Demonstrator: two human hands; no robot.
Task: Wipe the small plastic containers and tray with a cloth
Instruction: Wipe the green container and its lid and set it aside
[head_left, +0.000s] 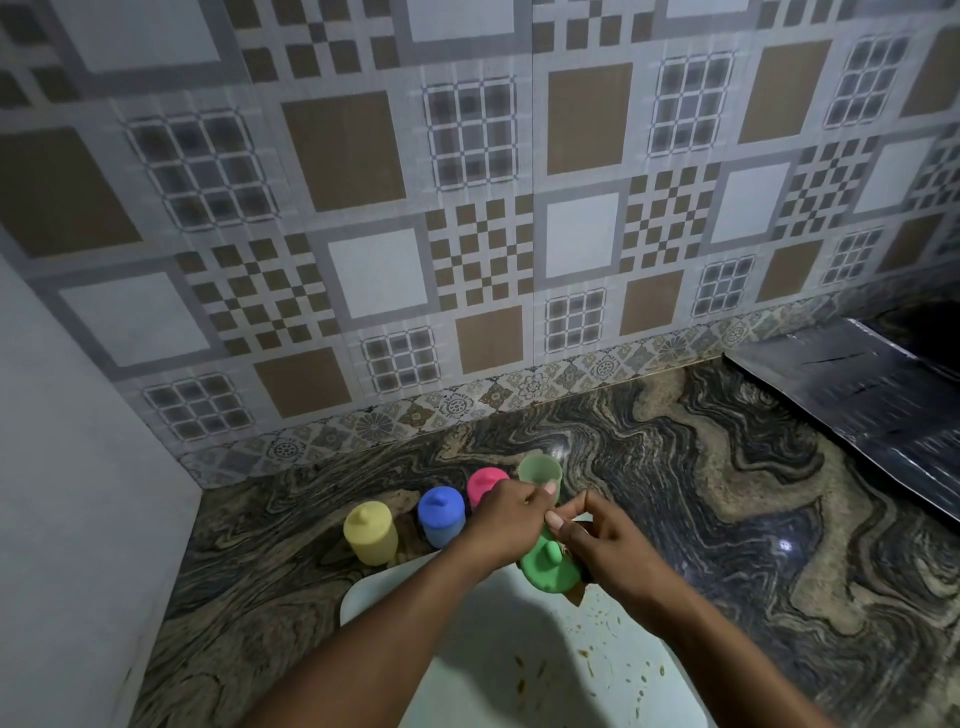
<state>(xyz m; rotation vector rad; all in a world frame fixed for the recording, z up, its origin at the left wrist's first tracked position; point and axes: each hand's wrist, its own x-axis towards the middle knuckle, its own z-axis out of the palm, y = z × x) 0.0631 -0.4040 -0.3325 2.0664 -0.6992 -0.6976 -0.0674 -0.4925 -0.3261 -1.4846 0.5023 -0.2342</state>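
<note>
Standing containers: 3 small plastic containers with knobbed tops stood in a row on the counter (727, 493), just behind the tray (467, 623). From left to right they were a yellow container (370, 532), a blue container (440, 517) and a pink container (483, 484).
Pale green cup: the pale green cup (540, 469) stood at the right end of this row, just beside the pink container, and the left hand hid its lower part.
Green container: the green container (548, 565) was at the far edge of the tray, under and between the 2 hands, with its knobbed top toward the camera.
Tray: it was white and lay nearest to the camera, with brown specks on its right part.
Left hand: the left hand (506, 525) had its fingers curled, with 1 fingertip against the pale green cup. Whether it gripped the cup could not be told.
Right hand: the right hand (608, 545) had its fingers bent close together, their tips meeting the left hand above the green container. What they pinched could not be told.
Counter: dark swirled stone.
Background: a tiled wall (467, 208) rose behind the counter, and a dark sheet (857, 389) lay at the right.
</note>
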